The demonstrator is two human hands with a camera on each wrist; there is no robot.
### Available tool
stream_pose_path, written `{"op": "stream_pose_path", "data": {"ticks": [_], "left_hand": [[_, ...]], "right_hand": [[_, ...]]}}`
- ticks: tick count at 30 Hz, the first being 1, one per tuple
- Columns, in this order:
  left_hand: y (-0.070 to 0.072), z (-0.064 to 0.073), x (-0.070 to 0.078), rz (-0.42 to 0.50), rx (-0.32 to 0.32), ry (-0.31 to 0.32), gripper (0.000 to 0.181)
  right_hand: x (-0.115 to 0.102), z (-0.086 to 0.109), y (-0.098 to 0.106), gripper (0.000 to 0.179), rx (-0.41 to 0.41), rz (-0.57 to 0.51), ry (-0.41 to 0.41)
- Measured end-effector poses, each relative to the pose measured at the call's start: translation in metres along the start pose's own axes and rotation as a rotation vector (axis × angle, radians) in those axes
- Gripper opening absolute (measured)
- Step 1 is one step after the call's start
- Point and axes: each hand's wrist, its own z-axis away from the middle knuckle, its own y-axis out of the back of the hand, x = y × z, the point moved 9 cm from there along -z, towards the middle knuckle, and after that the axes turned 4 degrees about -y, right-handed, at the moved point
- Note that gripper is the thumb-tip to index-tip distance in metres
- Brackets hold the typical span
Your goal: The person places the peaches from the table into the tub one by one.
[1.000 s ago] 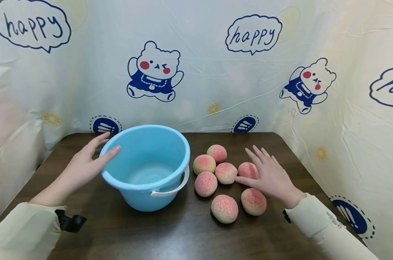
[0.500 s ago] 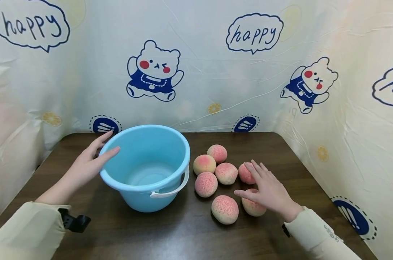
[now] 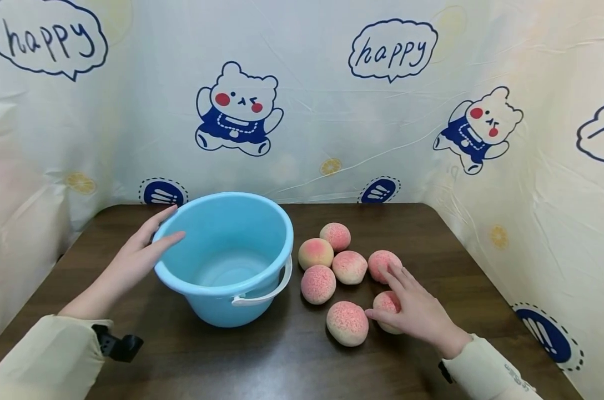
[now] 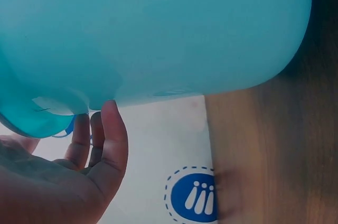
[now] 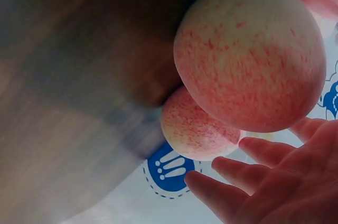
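Right hand [image 3: 419,312] spread, fingers and thumb apart over the near-right peach [image 3: 387,301], on the table [image 3: 202,364] right of the bucket [image 3: 219,308]. Left hand [image 3: 134,258] straddles the bucket's rim; whether clamped, cannot tell. Best: centre palm, lower thumb clear of the neighbouring peach [image 3: 347,324], close evenly.

Here's your bucket [image 3: 227,308] at eight o'clock, light blue all over, its handle [image 3: 262,298] whitish at seven! Swing to five: your peaches [image 3: 347,324] glow pink over cream, flecked and streaked with deeper pink, while one peach [image 3: 314,254] goes yellow with a rosy blush. Dark brown grain runs across your tabletop [image 3: 232,372] at six. Up at twelve, your pale curtain [image 3: 302,61] shows off navy-outlined bears [image 3: 234,126] with red cheeks, navy lettering [image 3: 389,53], yellow citrus slices [image 3: 330,166]. Your sleeves [image 3: 47,358]? Pale cream!
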Motion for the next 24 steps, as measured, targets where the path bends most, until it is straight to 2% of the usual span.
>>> {"op": "stream_pose_path", "data": {"ticks": [9,16,24], "left_hand": [[-0.001,0.003,-0.006,0.045,-0.006,0.012,0.072],[-0.003,0.003,-0.006,0.050,-0.019,-0.006,0.070],[-0.004,0.004,-0.008,0.059,-0.029,-0.011,0.068]], "right_hand": [[0.002,0.010,-0.004,0.090,-0.013,-0.008,0.000],[0.005,0.016,-0.011,0.089,-0.034,-0.011,0.002],[0.002,0.016,-0.010,0.072,0.022,-0.026,0.046]]}}
